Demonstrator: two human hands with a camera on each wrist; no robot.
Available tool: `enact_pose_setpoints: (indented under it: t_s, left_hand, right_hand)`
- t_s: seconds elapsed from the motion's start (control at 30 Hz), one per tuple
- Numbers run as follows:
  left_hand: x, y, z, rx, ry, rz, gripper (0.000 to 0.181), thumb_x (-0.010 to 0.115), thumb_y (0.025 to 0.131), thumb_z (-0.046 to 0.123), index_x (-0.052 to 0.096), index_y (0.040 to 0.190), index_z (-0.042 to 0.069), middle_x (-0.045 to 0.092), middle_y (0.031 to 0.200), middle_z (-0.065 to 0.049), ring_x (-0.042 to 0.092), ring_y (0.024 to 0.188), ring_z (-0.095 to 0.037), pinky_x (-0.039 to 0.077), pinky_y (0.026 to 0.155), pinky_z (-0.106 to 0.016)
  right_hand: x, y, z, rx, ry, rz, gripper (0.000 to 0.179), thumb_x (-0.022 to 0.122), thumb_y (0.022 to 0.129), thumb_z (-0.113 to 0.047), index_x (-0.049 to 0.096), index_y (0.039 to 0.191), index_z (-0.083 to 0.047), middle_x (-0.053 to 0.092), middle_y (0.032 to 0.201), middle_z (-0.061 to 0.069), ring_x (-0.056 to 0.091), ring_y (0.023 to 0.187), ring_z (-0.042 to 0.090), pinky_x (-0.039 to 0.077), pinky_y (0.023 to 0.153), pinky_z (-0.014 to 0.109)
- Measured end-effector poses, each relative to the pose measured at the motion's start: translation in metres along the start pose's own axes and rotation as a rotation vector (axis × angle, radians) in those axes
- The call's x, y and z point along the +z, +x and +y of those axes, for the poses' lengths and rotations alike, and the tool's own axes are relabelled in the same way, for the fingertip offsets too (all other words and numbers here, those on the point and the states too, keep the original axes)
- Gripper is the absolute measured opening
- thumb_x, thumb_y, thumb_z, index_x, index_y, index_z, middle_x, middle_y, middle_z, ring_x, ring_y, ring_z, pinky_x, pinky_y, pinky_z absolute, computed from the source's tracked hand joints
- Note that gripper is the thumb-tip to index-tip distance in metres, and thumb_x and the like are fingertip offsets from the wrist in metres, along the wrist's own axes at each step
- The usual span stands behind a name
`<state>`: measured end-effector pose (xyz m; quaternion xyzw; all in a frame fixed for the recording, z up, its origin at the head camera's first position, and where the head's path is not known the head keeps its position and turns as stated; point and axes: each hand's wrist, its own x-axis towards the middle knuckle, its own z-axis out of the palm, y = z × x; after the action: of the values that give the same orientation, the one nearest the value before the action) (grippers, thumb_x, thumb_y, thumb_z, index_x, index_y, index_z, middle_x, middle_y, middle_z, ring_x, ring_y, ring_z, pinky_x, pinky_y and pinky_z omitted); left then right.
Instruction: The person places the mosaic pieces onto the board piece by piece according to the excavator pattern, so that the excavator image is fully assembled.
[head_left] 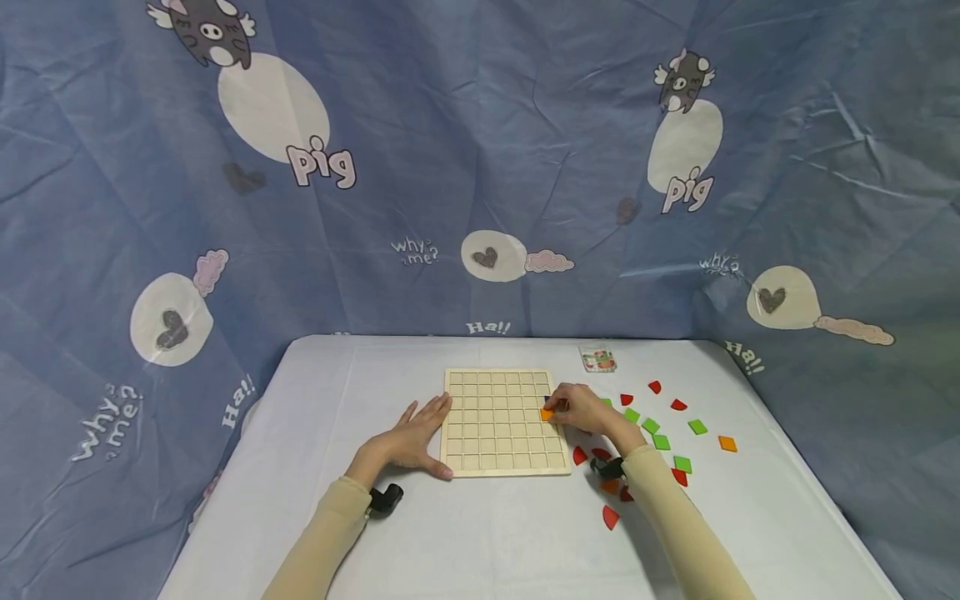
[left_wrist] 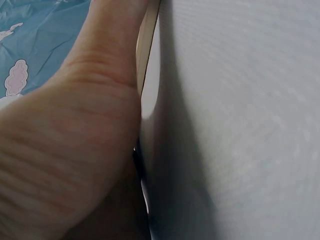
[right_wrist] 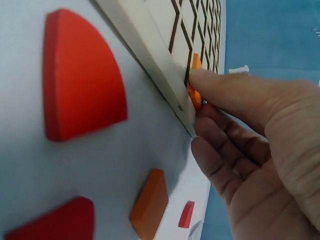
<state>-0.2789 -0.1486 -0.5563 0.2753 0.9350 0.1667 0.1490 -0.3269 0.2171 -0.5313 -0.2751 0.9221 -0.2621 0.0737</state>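
A pale wooden grid board (head_left: 495,423) lies flat on the white table. My left hand (head_left: 411,440) is spread at its left edge, fingers straight and thumb by the near corner; in the left wrist view the palm side of that hand (left_wrist: 85,120) hides most of the board. At the board's right edge, my right hand (head_left: 581,408) pinches an orange square tile (head_left: 547,414) between thumb and fingers. The right wrist view shows this orange tile (right_wrist: 196,82) tilted against the grid. Just behind it, a dark blue piece (head_left: 547,399) is partly hidden by the fingers.
Several green square tiles (head_left: 698,427) and red quarter-circle pieces (head_left: 611,517) lie scattered right of the board. An orange tile (head_left: 727,443) sits farther right. A small picture card or packet (head_left: 597,359) lies near the back edge. Blue printed cloth (head_left: 420,183) hangs behind the table.
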Motion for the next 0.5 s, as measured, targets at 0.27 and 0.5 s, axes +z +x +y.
enact_pose_setpoints:
  t_s: [0.27,0.5]
  left_hand:
    - [-0.001,0.0,0.001,-0.003,-0.002,-0.004,0.136,0.072,0.062,0.075,0.001,0.155,0.006,-0.003,0.164,-0.008,-0.001,0.152,-0.026,-0.004,0.121,-0.054]
    - [-0.001,-0.001,0.001,0.0,0.001,0.001,0.136,0.071,0.061,0.076,0.002,0.155,0.006,-0.002,0.164,-0.009,-0.001,0.152,-0.026,-0.004,0.121,-0.054]
  right_hand:
    - [0.002,-0.002,0.001,0.011,0.014,0.009,0.017,0.075,0.084,-0.013,0.072,0.101,-0.01,0.067,0.098,0.0,0.06,0.085,0.011,0.053,0.074,0.025]
    - [0.001,-0.013,0.006,0.047,0.09,0.084,0.024,0.077,0.083,-0.017,0.071,0.104,-0.008,0.066,0.093,0.0,0.059,0.08,0.009,0.053,0.07,0.024]
